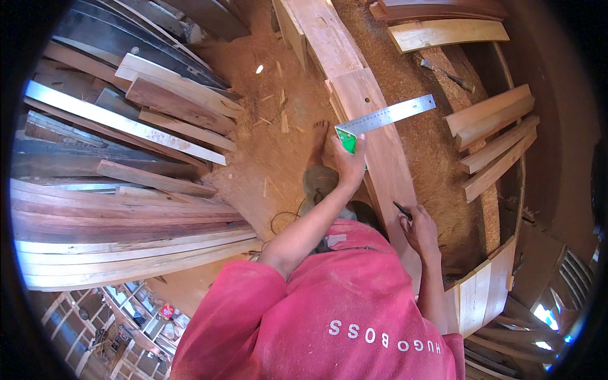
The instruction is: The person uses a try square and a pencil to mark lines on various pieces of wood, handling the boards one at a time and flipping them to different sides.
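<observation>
My left hand (349, 161) is closed around the green handle of a try square (394, 114). The steel blade lies across a reddish-brown wooden board (387, 158) and sticks out past its right edge. My right hand (420, 229) is lower down at the same board, pinching a dark, pointed pen or pencil (402, 210). Its tip points up and left over the board, below the square; whether it touches the wood I cannot tell. A small dark hole shows in the board above the blade.
Many planks (126, 212) are stacked at the left. On the right, short wood pieces (491, 117) rest along a rail, with a chisel-like tool (447, 76) near the top. Sawdust (253, 88) covers the floor. My bare foot (320, 134) stands beside the board.
</observation>
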